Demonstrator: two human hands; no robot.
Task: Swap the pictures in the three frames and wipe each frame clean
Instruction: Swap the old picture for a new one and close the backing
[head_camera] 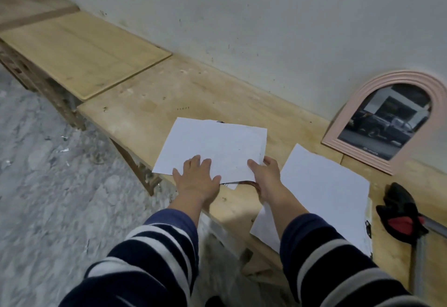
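Observation:
A white sheet (pixel 212 147), a picture lying face down, rests on the wooden bench (pixel 150 93) on top of another sheet whose edge peeks out. My left hand (pixel 196 178) lies flat on its near edge, fingers straight. My right hand (pixel 266 173) pinches its near right corner, thumb on top and fingers under. A brown frame edge (pixel 254 185) shows just below the sheet between my hands. A second white sheet (pixel 321 197) lies to the right. A pink arched frame (pixel 389 120) with a dark car picture leans on the wall at the right.
A black and red cloth (pixel 401 212) lies at the bench's right end beside a grey metal bar (pixel 435 226). A lighter wooden board (pixel 79 55) covers the bench at the left. The white wall (pixel 266 16) runs along the back, and grey concrete floor (pixel 48 161) is at the left.

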